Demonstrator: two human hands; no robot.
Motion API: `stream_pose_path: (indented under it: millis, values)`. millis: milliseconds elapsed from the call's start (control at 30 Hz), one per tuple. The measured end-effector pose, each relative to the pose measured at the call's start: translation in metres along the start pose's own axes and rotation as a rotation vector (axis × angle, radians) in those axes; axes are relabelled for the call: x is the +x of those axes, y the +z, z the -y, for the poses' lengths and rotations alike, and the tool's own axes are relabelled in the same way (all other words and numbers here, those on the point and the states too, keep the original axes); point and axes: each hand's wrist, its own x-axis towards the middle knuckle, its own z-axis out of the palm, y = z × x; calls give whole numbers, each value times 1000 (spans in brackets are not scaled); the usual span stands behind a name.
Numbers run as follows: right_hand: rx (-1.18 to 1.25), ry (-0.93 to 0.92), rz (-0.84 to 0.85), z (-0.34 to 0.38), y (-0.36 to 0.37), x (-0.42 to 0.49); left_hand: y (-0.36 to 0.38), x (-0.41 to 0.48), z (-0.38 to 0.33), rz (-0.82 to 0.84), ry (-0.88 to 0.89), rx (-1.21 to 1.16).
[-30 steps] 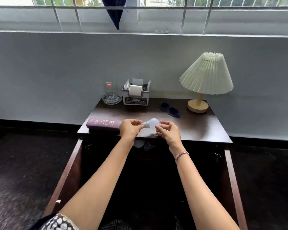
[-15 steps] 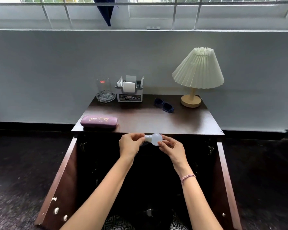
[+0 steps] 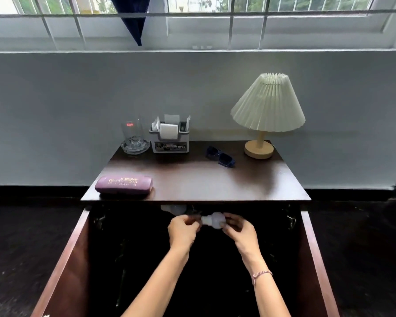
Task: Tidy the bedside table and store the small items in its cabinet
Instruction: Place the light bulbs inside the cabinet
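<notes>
Two hands hold one white bulb (image 3: 214,220) in front of the open dark cabinet (image 3: 192,259), below the bench (image 3: 192,179) edge: left hand (image 3: 183,229) fingers pinch its base, right hand (image 3: 239,229) fingers cup the globe. Grey organizer (image 3: 169,139) holds white packets, label unreadable. Purple case (image 3: 124,184) has blurred gold print. Glass (image 3: 133,133) carries a red sticker.
</notes>
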Motion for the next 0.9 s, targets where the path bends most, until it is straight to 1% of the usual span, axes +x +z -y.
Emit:
stream_pose_path:
  millis: [67, 133, 200, 267, 333, 400, 467, 567, 767, 900]
  values:
    - [-21, -8, -20, -11, -1, 10, 9, 8, 5, -23, 11, 86]
    - [-63, -14, -57, -23, -2, 20, 18, 15, 11, -42, -24, 123]
    - [-79, -24, -93, -36, -3, 32, 30, 20, 16, -9, -40, 55]
    - [-61, -12, -111, -44, -1, 46, 39, 24, 16, 24, -14, -28]
    - [-78, 4, -133, -49, -3, 57, 48, 32, 18, 20, 2, 10]
    - [-126, 9, -147, -50, -4, 62, 52, 39, 19, 8, -22, 94]
    - [-169, 15, -147, -52, -4, 64, 55, 47, 23, 4, -17, 178]
    - [-171, 21, -133, -56, -4, 68, 56, 54, 28, 23, -13, 168]
    - [-276, 25, -106, -61, -5, 77, 58, 63, 34, 55, 14, 197]
    - [-320, 16, -108, -64, -1, 81, 59, 67, 41, 128, 35, 223]
